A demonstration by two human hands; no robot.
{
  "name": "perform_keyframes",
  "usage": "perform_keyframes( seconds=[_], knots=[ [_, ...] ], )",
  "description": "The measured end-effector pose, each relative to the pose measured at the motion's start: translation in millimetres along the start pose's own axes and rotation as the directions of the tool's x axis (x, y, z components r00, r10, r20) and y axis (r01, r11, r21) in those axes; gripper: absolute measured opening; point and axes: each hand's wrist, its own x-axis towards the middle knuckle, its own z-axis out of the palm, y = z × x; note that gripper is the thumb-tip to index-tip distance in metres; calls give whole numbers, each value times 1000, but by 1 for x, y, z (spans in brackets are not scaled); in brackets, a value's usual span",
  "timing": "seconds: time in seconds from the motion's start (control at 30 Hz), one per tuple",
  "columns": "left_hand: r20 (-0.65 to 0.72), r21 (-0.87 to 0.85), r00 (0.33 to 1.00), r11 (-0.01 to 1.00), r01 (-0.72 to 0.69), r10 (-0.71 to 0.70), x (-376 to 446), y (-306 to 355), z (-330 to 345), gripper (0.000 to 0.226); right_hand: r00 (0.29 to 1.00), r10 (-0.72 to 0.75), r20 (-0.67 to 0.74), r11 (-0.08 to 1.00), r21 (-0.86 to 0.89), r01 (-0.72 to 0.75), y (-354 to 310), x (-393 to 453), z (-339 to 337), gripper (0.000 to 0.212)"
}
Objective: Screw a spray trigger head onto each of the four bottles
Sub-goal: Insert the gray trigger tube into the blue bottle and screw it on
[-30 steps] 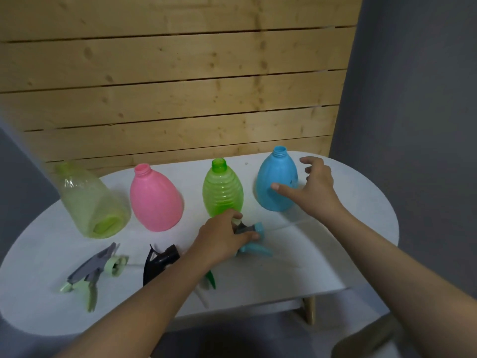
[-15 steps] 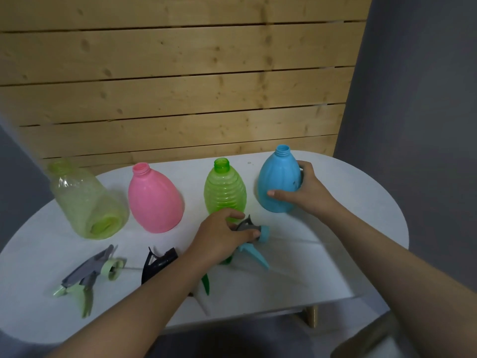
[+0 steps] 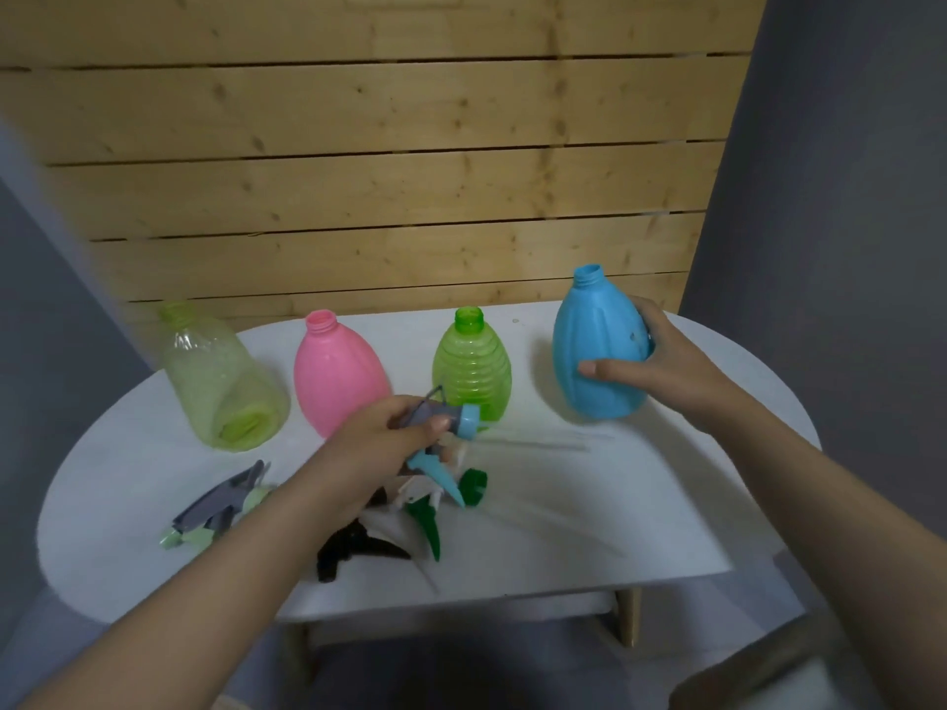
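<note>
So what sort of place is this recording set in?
Probably a room at home or a small staged corner: a low white table with wooden legs, a pine plank panel behind it, and grey walls.

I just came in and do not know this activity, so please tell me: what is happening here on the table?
A person is putting spray trigger heads on bottles. The left hand holds a blue and grey trigger head, and the right hand grips the blue bottle. The pink bottle, green bottle and pale yellow-green bottle stand open-necked on the white table. Three other trigger heads lie near the front edge. No bottle has a head yet.
</note>
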Motion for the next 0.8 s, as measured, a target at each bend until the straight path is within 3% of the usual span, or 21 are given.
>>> perform_keyframes(
  seconds=[0.17, 0.37, 0.8],
  knots=[
    [-65, -66, 998, 998, 11, -15, -9, -2, -28, 12, 988, 16, 150, 1000, -4, -16, -1, -16, -8, 84],
    [-83, -220, 994, 974, 54, -74, -14, -5, -45, 21, 962, 18, 271, 987, -156, 26, -1, -29, -4, 90],
    [-165, -276, 986, 960, -47, 0, -21, -2, -42, 12, 950, -154, 273, 933, -275, 231, -4, -35, 12, 77]
  ],
)
